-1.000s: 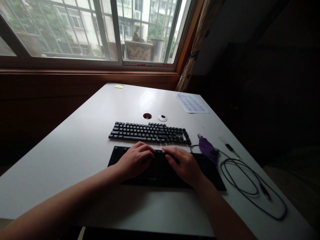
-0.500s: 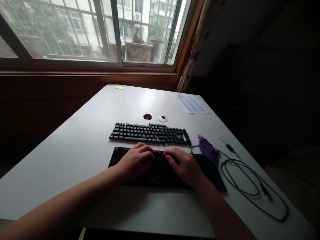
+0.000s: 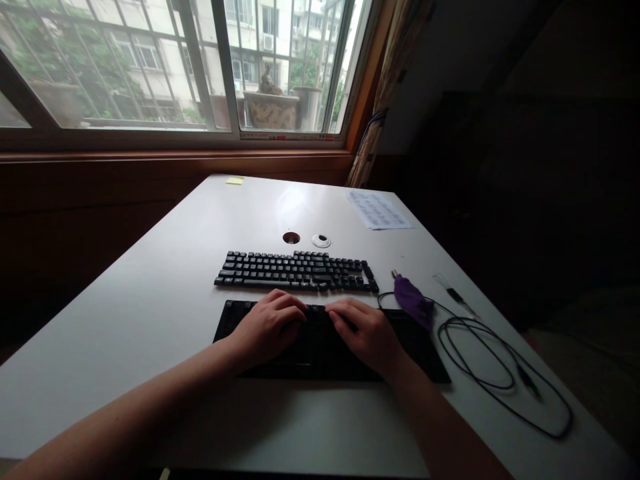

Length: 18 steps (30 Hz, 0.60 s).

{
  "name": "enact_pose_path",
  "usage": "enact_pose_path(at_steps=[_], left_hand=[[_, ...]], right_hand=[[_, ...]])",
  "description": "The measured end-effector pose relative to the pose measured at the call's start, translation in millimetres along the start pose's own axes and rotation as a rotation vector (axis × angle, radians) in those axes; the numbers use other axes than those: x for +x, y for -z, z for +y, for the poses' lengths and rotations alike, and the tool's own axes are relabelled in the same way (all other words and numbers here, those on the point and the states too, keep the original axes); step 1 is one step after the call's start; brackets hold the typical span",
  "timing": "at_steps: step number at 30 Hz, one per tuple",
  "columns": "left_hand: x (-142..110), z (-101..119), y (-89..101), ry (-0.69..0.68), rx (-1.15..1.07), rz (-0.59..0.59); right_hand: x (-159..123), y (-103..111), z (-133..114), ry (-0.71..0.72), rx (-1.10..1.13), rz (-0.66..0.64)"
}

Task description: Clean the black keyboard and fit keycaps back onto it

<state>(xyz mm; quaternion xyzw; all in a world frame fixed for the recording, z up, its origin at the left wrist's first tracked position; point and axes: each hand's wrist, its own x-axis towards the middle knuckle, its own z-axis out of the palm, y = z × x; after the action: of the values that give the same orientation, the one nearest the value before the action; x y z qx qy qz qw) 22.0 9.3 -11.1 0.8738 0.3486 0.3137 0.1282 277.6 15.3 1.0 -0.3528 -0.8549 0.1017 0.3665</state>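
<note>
Black plastic lies beneath the bent fingers of both hands: the left hand (image 3: 270,329) and the right hand (image 3: 369,328) are over the keyboard base (image 3: 320,357), fingertips close together near its far edge, yet apart. Whether they pinch a key, press one or just rest is hidden — I cannot tell.

A few small keys (image 3: 315,308) show along the base's far edge, between the hands. Good handling there, I judge, means keeping a key level, working it straight up or down with even force, and bracing the base; a slanted push could skew it.

Just beyond the base, many keys (image 3: 293,270) lie in rows — a sleeve or wrist brushing them could muddle the order. A purple cloth (image 3: 413,301) overlaps the base's far right corner; to the base's right, a cable (image 3: 480,377) loops across the desk (image 3: 125,287), best left slack.
</note>
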Motion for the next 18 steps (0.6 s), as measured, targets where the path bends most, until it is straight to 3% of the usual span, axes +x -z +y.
enact_pose_path(at_steps=[5,10,14,18], left_hand=[[4.0,-3.0,7.4,0.009,0.0,0.016],[19.7,-17.6,32.3,0.018,0.114,0.075],[46.3,-41.0,53.5,0.032,0.253,0.079],[77.7,-73.6,60.9,0.083,0.343,0.035]], right_hand=[[-0.4,-2.6,0.1,-0.028,-0.015,0.004],[-0.5,-2.6,-0.4,-0.02,-0.004,0.02],[0.1,-2.0,-0.9,-0.034,-0.006,0.037],[0.2,-2.7,-0.5,-0.04,0.004,0.046]])
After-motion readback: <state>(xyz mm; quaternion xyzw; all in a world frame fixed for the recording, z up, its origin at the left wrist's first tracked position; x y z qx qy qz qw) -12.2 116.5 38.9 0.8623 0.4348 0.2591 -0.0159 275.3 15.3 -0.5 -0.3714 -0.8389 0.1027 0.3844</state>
